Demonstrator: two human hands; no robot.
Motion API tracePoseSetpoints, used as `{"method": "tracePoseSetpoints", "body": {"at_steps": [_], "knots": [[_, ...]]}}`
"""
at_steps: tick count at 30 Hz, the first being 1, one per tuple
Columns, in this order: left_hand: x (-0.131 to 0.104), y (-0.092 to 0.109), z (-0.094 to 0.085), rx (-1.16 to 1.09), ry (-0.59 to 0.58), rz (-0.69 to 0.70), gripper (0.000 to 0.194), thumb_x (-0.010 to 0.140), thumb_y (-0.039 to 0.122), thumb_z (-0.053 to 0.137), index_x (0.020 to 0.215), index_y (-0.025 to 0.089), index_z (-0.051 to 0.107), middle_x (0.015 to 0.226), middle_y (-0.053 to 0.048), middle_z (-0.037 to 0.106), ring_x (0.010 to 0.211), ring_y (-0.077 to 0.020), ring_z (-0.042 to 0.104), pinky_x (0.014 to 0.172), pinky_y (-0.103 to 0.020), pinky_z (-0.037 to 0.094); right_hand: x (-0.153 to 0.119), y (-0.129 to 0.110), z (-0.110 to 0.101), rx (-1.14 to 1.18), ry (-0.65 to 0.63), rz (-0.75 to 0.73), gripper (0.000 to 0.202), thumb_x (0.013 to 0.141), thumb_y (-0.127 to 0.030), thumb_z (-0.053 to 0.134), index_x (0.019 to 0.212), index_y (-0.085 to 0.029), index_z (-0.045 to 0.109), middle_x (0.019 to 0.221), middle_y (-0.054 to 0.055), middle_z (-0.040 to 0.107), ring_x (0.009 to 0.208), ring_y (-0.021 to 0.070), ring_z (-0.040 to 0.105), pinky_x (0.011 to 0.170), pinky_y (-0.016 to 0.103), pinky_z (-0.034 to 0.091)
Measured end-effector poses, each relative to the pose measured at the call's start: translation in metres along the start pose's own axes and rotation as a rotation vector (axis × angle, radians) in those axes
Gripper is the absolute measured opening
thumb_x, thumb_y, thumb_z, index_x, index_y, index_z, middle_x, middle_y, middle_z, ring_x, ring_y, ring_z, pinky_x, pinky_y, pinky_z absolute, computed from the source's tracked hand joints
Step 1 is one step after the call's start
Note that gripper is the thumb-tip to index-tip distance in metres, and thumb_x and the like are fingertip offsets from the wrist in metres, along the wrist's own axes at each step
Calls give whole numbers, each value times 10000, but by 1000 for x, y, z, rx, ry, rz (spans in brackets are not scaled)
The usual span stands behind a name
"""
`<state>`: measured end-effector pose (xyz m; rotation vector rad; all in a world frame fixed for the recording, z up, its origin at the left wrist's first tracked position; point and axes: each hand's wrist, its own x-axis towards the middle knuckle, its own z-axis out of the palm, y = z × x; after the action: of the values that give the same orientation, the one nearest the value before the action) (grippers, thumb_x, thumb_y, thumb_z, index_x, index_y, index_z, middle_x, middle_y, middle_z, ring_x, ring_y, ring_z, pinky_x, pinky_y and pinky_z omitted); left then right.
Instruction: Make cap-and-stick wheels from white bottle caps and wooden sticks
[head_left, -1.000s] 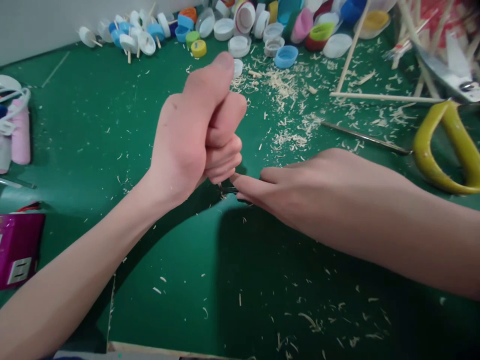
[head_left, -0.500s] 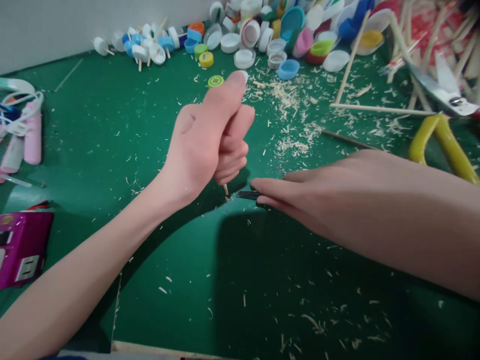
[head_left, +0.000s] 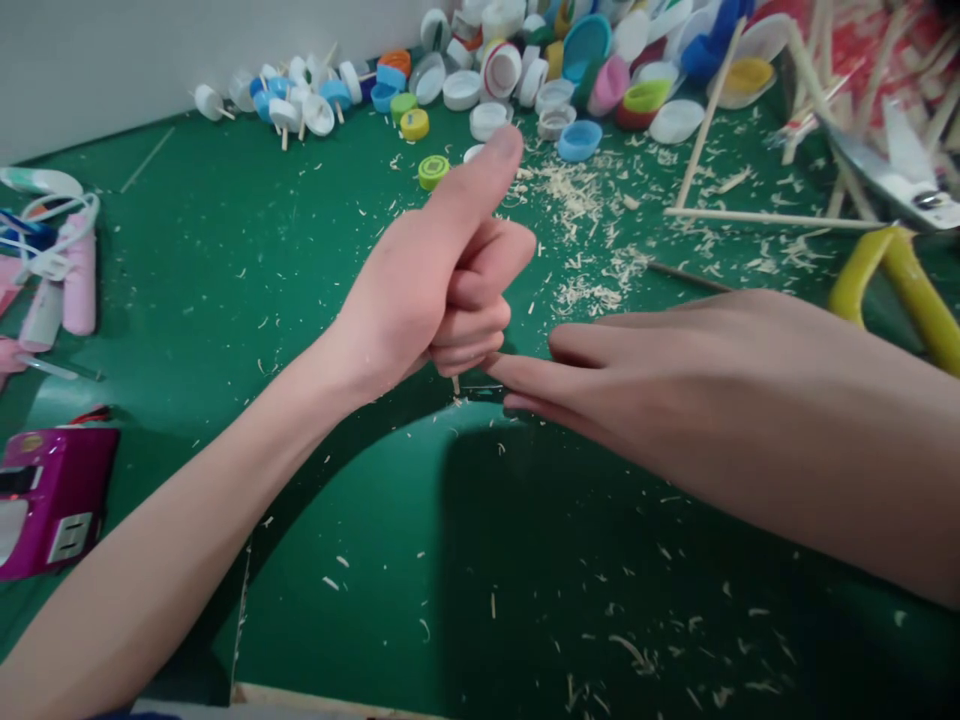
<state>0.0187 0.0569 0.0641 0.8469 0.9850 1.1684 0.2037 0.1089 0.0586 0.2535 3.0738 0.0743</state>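
My left hand (head_left: 457,270) is closed in a fist, thumb pointing up and away. A thin wooden stick (head_left: 456,385) pokes out below its little finger, the tip at the green tabletop; the rest is hidden in the fist. My right hand (head_left: 637,380) pinches a thin dark blade (head_left: 484,392) between its fingers. The blade's edge lies beside the stick's tip; whether they touch I cannot tell. The right fingertips reach the underside of the left fist. Pale wood shavings (head_left: 592,295) are scattered around both hands.
Many coloured bottle caps (head_left: 577,140) are heaped at the back, with caps on sticks (head_left: 285,100) to their left. At right lie wooden sticks (head_left: 772,217) and yellow-handled scissors (head_left: 915,290). A purple box with a socket (head_left: 64,505) and a pink glue gun (head_left: 79,275) are at left.
My right hand has shifted left, bringing the blade close to the stick and its fingers up against my left fist. The left fist has moved slightly right. The view has shifted a little.
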Motion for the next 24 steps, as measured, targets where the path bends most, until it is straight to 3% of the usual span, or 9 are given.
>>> {"method": "tracePoseSetpoints", "body": {"at_steps": [6, 11, 15, 20, 24], "knots": [[1, 3, 0, 16, -34, 1, 660, 1043, 516, 326, 458, 240, 197, 438, 89, 17, 303, 8, 40, 323, -135, 99, 2, 0, 0, -93, 34, -12, 505, 866, -36, 452, 1316, -232, 570, 738, -9, 562, 548, 117, 352, 585, 323, 165], [-3, 12, -3, 163, -98, -96, 652, 1083, 393, 156, 459, 219, 231, 444, 71, 76, 303, 15, 156, 409, -121, 212, 6, -1, 8, -163, 135, -44, 354, 911, -8, 381, 1086, -196, 625, 707, 1, 522, 578, 130, 385, 567, 307, 180], [-4, 14, -3, 124, -58, -99, 663, 1082, 415, 194, 452, 217, 247, 453, 71, 67, 300, 18, 151, 401, -127, 192, 8, -4, 18, -224, 231, -42, 336, 920, 25, 329, 934, -201, 577, 705, 6, 513, 590, 148, 390, 553, 311, 174], [-2, 11, -2, 18, 30, -146, 699, 1085, 443, 251, 428, 204, 271, 461, 73, 70, 282, 15, 151, 378, -137, 184, 12, -8, 22, -236, 225, 2, 314, 913, 19, 327, 904, -204, 548, 680, 3, 455, 583, 155, 367, 553, 312, 164], [-3, 8, 0, -93, 143, -94, 711, 1079, 470, 331, 427, 198, 254, 473, 77, 45, 290, 16, 104, 359, -139, 115, 15, -12, 21, -240, 202, 26, 305, 903, 9, 320, 869, -206, 534, 662, -1, 404, 557, 151, 326, 545, 305, 155]]}}
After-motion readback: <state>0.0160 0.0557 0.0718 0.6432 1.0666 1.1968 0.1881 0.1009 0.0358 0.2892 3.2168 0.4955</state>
